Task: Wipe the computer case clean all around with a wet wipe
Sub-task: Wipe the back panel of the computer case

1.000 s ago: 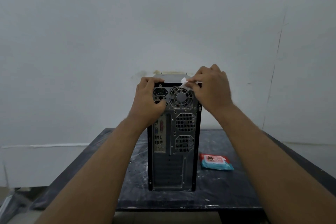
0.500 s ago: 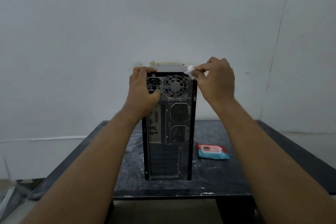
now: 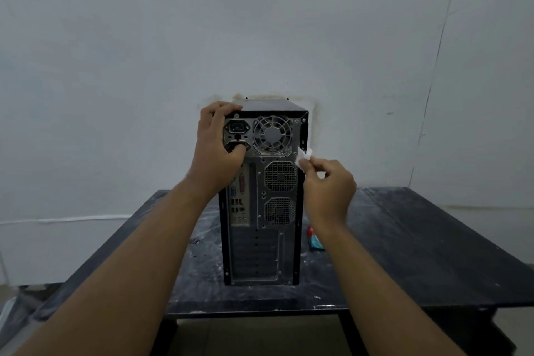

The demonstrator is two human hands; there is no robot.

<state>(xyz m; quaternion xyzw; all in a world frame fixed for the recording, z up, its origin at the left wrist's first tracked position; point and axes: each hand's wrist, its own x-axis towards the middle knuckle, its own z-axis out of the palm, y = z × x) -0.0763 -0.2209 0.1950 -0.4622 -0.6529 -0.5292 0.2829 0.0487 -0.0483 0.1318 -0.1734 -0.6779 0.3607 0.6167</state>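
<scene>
Computer case [image 3: 261, 240]: upright on the counter [image 3: 404, 254], rear panel toward me, a little back from the near edge.

Left grip [image 3: 215, 150]: fingers curl over the top left corner of the case and the thumb presses on the rear panel by the lower power socket. I read this as a bracing hold.

Right grip [image 3: 329, 191]: thumb and fingertips pinch a small folded wet wipe [image 3: 302, 156]. The wipe touches the right rear edge of the case, about level with the bottom of the fan grille [image 3: 273, 134].

Wipe pack [image 3: 313, 240]: red and blue, on the counter just right of the case, partly hidden behind my right wrist.

Step in hand (judgement): wiping the right vertical edge of the rear panel. The side panels and the far face are out of sight, so I cannot tell whether they are clean.

Next move calls for:
- drawing the wipe down the edge toward the counter with even pressure
- holding the brace at the top left so the tall case neither tips nor slides
- steering the damp wipe clear of the open sockets and vent holes
- later, turning the case to reach the face toward the wall

I cannot tell how soiled the wipe is, and it may need refolding.
</scene>
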